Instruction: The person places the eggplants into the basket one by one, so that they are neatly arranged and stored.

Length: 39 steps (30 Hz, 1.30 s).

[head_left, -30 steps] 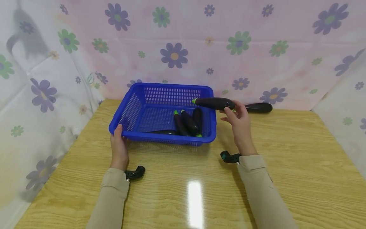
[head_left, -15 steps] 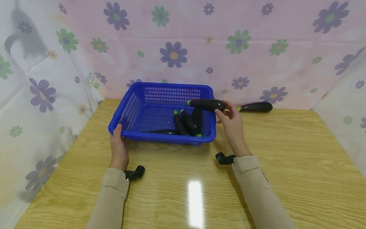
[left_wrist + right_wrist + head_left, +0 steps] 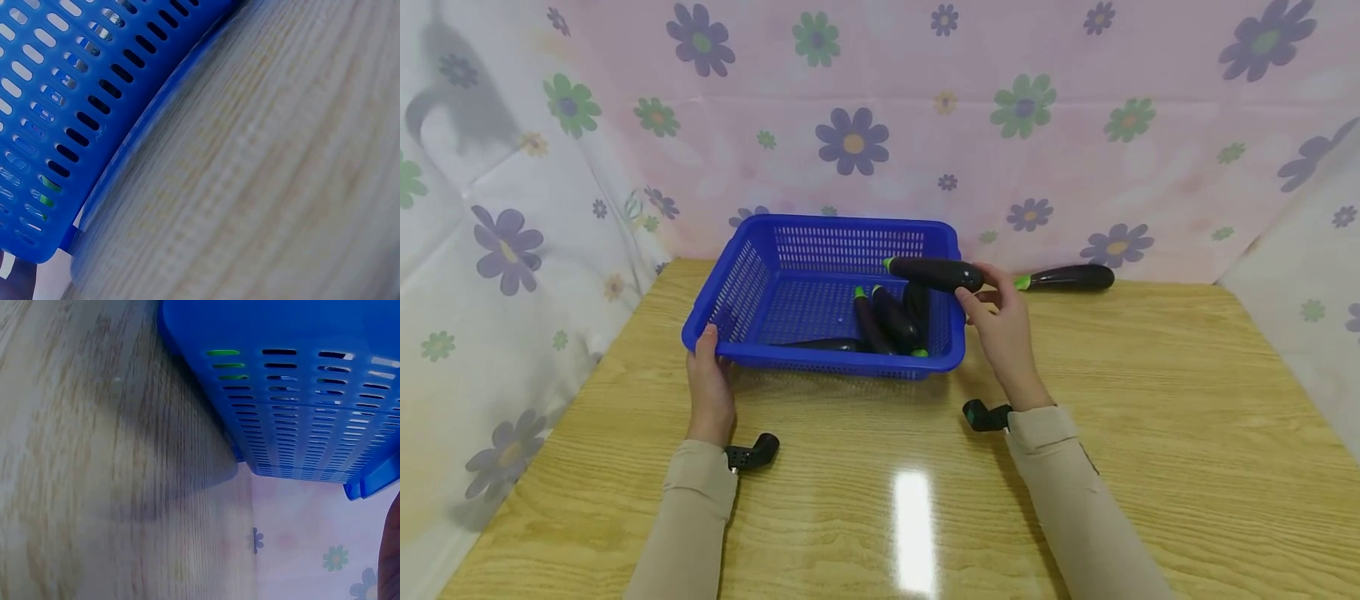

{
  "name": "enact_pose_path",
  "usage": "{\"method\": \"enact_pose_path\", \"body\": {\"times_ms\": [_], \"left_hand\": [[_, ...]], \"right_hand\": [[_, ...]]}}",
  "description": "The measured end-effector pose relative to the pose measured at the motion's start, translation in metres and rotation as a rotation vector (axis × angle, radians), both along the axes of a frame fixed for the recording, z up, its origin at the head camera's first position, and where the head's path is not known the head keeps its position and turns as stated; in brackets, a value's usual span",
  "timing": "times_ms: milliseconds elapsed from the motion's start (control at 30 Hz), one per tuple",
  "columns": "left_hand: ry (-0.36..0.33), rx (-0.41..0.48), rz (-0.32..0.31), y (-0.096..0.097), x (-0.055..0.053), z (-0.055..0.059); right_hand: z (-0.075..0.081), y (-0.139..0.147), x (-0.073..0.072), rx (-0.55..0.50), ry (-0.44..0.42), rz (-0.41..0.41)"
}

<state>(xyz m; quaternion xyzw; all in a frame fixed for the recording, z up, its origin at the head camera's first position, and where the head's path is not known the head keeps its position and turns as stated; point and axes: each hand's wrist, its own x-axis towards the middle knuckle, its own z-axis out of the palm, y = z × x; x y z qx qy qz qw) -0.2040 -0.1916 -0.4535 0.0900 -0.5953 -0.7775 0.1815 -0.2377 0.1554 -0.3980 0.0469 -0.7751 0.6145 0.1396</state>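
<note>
My left hand (image 3: 710, 387) grips the near left corner of a blue plastic basket (image 3: 842, 362), thumb over the rim. Several dark purple eggplants (image 3: 895, 320) with green stem ends lie inside, toward the basket's right and front. Over the right rim, my right hand (image 3: 1006, 329) holds another eggplant (image 3: 931, 273) by its thick end between thumb and fingers. Its green tip points left, above the basket's inside. In the left wrist view the slotted basket wall (image 3: 119, 94) fills the upper left. The right wrist view catches only a sliver of the hand (image 3: 391, 556) beside the basket.
One more eggplant (image 3: 1071, 277) lies on the wooden table (image 3: 1150, 400) to the right, close to the back wall, its green end toward my right hand. A flowered cloth (image 3: 910, 75) hangs behind and at both sides. Small black wrist cameras (image 3: 756, 452) sit at both cuffs.
My right hand has moved left, carrying the eggplant from the right rim farther over the basket. The eggplant on the table shows more of its green end now. My left hand stays on the rim.
</note>
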Motion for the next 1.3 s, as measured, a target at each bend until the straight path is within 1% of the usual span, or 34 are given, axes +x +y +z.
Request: {"method": "enact_pose_path", "body": {"times_ms": [167, 333, 433, 667, 967, 1200, 1300], "left_hand": [[0.010, 0.019, 0.009, 0.001, -0.001, 0.002], [0.007, 0.026, 0.011, 0.002, -0.001, 0.003], [0.009, 0.018, 0.008, 0.002, -0.001, 0.002], [0.022, 0.026, 0.016, 0.001, -0.001, 0.001], [0.039, 0.036, 0.012, 0.002, -0.002, 0.000], [0.058, 0.036, 0.017, 0.001, -0.003, -0.002], [0.054, 0.039, 0.016, 0.001, -0.003, -0.002]], "right_hand": [[-0.012, 0.002, -0.009, 0.055, 0.004, -0.002], [-0.018, 0.001, -0.011, 0.099, 0.019, -0.014], [-0.020, 0.000, -0.011, 0.121, 0.035, -0.022], [-0.021, -0.002, -0.012, 0.153, 0.037, 0.018], [-0.021, -0.002, -0.011, 0.191, 0.051, 0.001], [-0.022, -0.002, -0.011, 0.203, 0.056, 0.007], [-0.021, -0.002, -0.011, 0.201, 0.057, 0.012]]}}
